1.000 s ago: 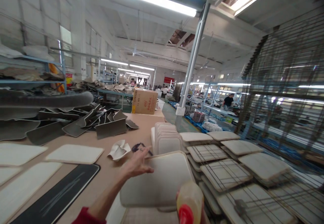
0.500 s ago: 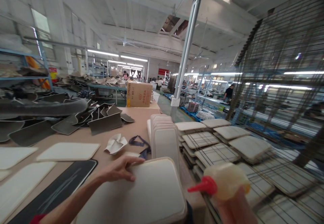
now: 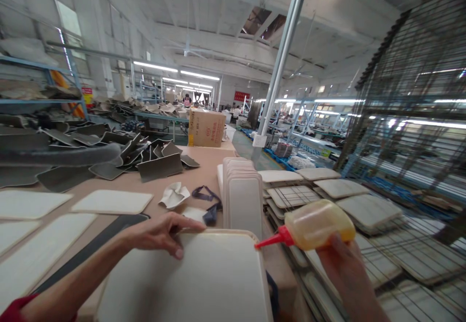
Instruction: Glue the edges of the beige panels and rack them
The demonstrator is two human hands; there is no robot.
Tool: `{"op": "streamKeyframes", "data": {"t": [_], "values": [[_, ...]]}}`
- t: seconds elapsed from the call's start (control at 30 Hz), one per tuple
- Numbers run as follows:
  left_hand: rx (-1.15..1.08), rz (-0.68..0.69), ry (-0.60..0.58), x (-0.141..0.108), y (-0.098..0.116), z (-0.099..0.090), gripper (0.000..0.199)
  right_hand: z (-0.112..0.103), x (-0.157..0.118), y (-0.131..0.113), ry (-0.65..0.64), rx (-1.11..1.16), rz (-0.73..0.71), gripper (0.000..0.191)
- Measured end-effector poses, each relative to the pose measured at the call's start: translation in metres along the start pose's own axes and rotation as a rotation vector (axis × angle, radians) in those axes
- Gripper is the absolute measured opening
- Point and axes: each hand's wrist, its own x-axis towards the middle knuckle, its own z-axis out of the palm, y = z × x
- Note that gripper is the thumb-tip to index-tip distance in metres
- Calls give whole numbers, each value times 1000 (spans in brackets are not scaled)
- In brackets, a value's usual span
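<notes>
My left hand [image 3: 162, 234] lay at the far edge of the pale panel [image 3: 214, 273], thumb and forefinger spread apart, the thumb on its face. My right hand [image 3: 342, 261] was wrapped round the yellowish squeeze bottle [image 3: 320, 225], which I held almost level. Its red nozzle [image 3: 273, 239] pointed at the panel's rounded far-right corner. The panel was right in front of me, nearer than the upright stack of panels [image 3: 245, 203] on the tabletop [image 3: 209, 164].

To do this well, I judged, I needed the left hand to steady the panel, the tip to follow the rim rather than stray onto the face, and an even, gentle squeeze, with the wrist turning smoothly through the corner.

I could not tell whether the tip touched the rim or only hovered beside it, nor whether anything was coming out. My remaining left fingers were hidden, so any grip beneath was unclear. The panel's near end was cut off by the view.
</notes>
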Motion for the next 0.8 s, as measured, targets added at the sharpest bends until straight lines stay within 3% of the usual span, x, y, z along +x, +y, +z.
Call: {"op": "streamKeyframes", "data": {"t": [0.27, 0.43, 0.63, 0.8], "values": [[-2, -8, -4, 1, 9, -3, 72, -1, -1, -4, -36, -29, -2, 63], [-14, 29, -52, 5, 11, -8, 67, -14, 5, -1, -47, -86, -17, 64], [-58, 66, -133, 10, 15, -13, 65, -18, 3, 2, -49, -107, 11, 41], [-114, 53, -162, 12, 16, -14, 65, -16, -5, 4, -34, -105, -11, 56]]}}
